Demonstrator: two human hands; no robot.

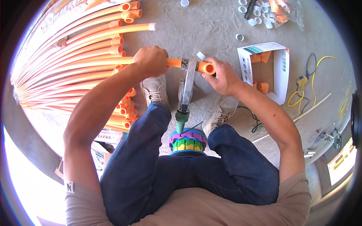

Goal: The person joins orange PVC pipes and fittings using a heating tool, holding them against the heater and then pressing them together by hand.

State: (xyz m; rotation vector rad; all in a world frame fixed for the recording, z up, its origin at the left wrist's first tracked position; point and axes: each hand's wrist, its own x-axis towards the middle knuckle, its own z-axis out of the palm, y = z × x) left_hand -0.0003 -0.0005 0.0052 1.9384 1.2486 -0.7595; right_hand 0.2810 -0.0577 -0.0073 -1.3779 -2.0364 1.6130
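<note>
My left hand (151, 61) is closed around an orange plastic pipe (174, 63) that runs in from the left. The pipe's right end meets the head of a pipe fusion welder (185, 84), a flat metal plate with a green handle (182, 116). On the other side of the plate, my right hand (223, 77) grips an orange pipe fitting (207, 68), its round opening facing up toward me. Pipe and fitting line up across the plate; how deep either sits on the dies is hidden. The welder stands between my feet, above a colourful stool (188, 145).
Many orange pipes (75, 56) fan out at left, several with fittings on their ends. At right, an open carton (281, 71) holds orange fittings. White caps (257, 13) and a plastic bag (290, 13) lie at the far right. A yellow cable (313, 75) runs beyond the carton.
</note>
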